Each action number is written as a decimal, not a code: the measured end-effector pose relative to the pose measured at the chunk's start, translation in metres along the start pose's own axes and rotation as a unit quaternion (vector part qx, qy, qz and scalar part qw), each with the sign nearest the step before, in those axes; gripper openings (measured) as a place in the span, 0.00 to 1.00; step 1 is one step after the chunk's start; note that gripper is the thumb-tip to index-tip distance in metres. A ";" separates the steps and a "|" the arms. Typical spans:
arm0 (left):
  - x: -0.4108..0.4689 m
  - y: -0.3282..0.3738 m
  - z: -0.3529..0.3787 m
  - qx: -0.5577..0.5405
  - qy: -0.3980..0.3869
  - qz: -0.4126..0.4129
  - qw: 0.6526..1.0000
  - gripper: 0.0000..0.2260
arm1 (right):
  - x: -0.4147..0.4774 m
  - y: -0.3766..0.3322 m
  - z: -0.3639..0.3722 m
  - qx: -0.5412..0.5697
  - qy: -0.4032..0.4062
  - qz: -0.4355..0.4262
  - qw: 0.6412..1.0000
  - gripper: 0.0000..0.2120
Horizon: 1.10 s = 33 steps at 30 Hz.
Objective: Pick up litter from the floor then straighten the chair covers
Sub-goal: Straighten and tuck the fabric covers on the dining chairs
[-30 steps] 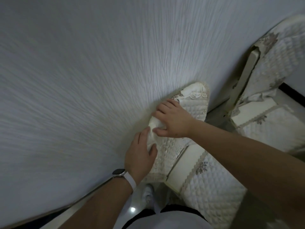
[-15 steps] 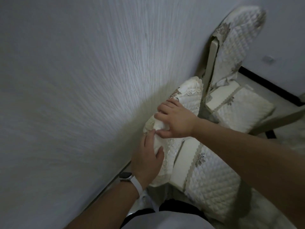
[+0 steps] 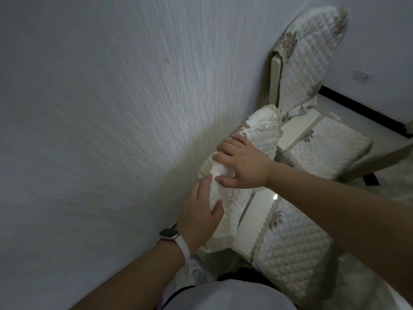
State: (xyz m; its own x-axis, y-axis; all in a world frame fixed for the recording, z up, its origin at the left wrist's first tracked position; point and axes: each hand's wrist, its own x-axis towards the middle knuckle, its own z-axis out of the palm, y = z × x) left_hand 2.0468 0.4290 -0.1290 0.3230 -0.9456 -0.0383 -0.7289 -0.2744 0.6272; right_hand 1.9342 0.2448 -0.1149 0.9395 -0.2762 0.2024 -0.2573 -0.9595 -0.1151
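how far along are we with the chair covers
Done: the floor in view looks clean. In hand: left hand and right hand grip the bunched near back cover. Left: the far back cover sits askew, baring its frame.

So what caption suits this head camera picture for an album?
The left hand and right hand grip the near chair's quilted cover beside the wall; a second covered chair stands behind.
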 end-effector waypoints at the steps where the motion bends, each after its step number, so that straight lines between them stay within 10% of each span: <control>1: 0.002 0.002 0.001 -0.002 0.001 -0.003 1.000 0.30 | -0.001 0.003 0.000 0.004 -0.004 0.001 1.000 0.26; 26: 0.002 0.051 0.054 -0.070 -0.046 -0.005 0.996 0.29 | -0.081 0.037 -0.006 0.034 0.027 0.029 0.999 0.24; 33: 0.031 0.029 0.030 -0.142 -0.132 0.043 0.980 0.15 | -0.087 0.019 -0.004 0.039 0.032 0.108 0.993 0.25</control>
State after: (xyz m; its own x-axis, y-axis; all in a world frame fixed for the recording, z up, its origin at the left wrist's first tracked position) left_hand 2.0172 0.3864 -0.1353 0.0733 -0.9857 -0.1517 -0.5375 -0.1672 0.8265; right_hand 1.8462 0.2506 -0.1308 0.8476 -0.4803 0.2257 -0.4304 -0.8710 -0.2370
